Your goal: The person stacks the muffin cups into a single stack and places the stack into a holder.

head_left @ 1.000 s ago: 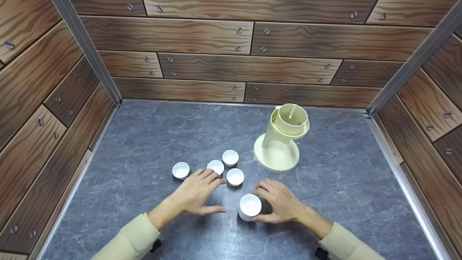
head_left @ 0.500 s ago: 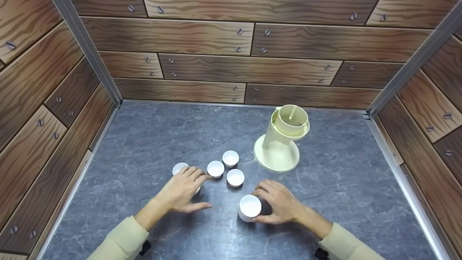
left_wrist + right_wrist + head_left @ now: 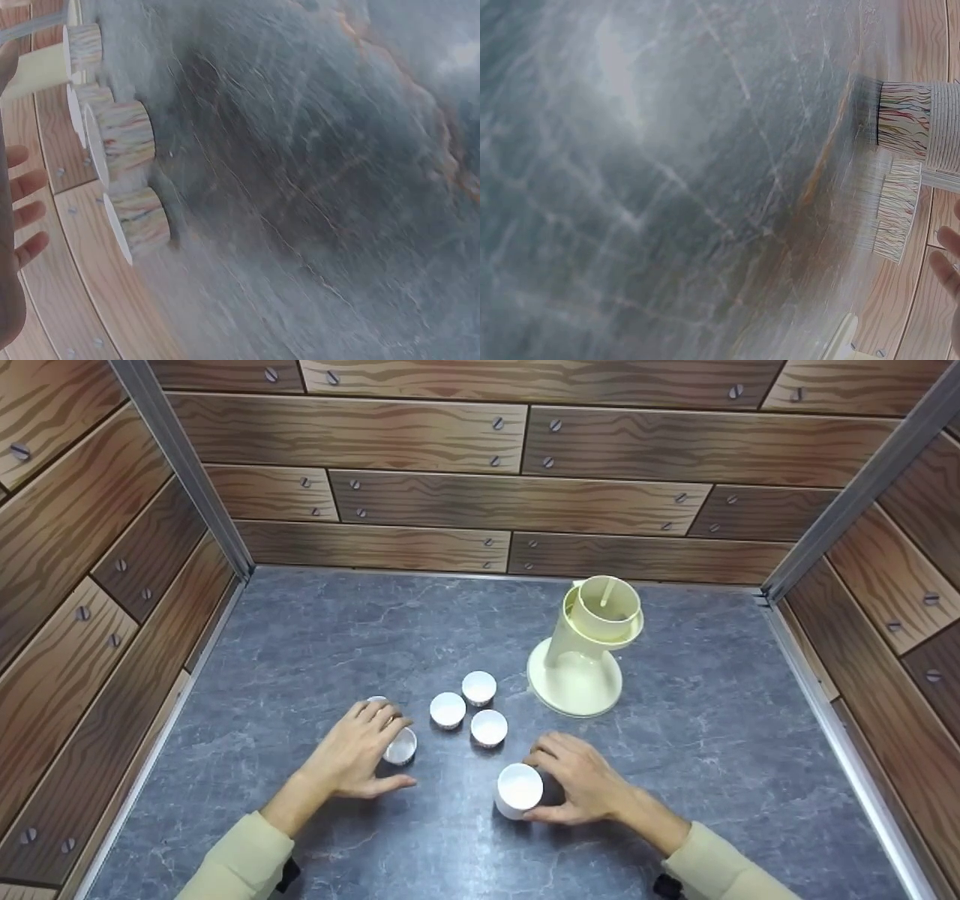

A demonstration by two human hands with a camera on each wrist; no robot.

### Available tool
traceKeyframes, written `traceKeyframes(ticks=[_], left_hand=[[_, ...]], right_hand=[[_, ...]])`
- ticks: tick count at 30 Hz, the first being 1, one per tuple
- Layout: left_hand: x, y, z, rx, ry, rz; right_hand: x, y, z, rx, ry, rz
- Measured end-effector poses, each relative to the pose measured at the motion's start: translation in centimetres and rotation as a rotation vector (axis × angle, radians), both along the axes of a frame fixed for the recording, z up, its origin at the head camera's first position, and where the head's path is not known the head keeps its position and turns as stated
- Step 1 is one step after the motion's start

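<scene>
My right hand (image 3: 577, 780) holds a white stack of small cups (image 3: 519, 790) between thumb and fingers at the front middle. In the right wrist view the cup stack (image 3: 911, 120) has coloured streaks and layered rims. My left hand (image 3: 349, 750) hovers over the left cups with fingers spread and thumb apart. One small white cup (image 3: 400, 747) shows beside its index finger; another cup (image 3: 377, 701) is mostly hidden under the fingers. In the left wrist view, streaked cups (image 3: 124, 142) stand beyond the fingers (image 3: 30, 214).
Three small cups, a left one (image 3: 448, 710), a back one (image 3: 479, 688) and a right one (image 3: 489, 728), stand grouped between the hands. A pale yellow stand with a cylindrical top (image 3: 581, 652) is at the back right. Wood-patterned walls (image 3: 517, 495) enclose the grey table (image 3: 315, 630).
My left hand has moved left, away from the grouped cups and over the two left cups. My right hand and the cup stack stay in place.
</scene>
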State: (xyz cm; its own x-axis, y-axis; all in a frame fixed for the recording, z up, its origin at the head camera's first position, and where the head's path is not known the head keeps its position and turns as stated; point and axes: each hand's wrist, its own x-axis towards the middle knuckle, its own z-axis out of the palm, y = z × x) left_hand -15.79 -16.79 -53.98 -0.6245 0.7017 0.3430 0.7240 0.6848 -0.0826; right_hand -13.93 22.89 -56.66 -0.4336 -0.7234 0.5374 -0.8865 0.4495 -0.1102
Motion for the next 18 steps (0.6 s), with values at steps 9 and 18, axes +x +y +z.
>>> traceKeyframes(ticks=[9,18], left_hand=[[-0.3,-0.9,-0.9,-0.073,-0.037,0.053],[-0.5,-0.9,-1.6,-0.129,-0.076,0.109]], right_hand=[[0.0,0.0,0.0,0.006,-0.008,-0.002],[-0.1,0.0,0.0,0.002,-0.001,-0.001]])
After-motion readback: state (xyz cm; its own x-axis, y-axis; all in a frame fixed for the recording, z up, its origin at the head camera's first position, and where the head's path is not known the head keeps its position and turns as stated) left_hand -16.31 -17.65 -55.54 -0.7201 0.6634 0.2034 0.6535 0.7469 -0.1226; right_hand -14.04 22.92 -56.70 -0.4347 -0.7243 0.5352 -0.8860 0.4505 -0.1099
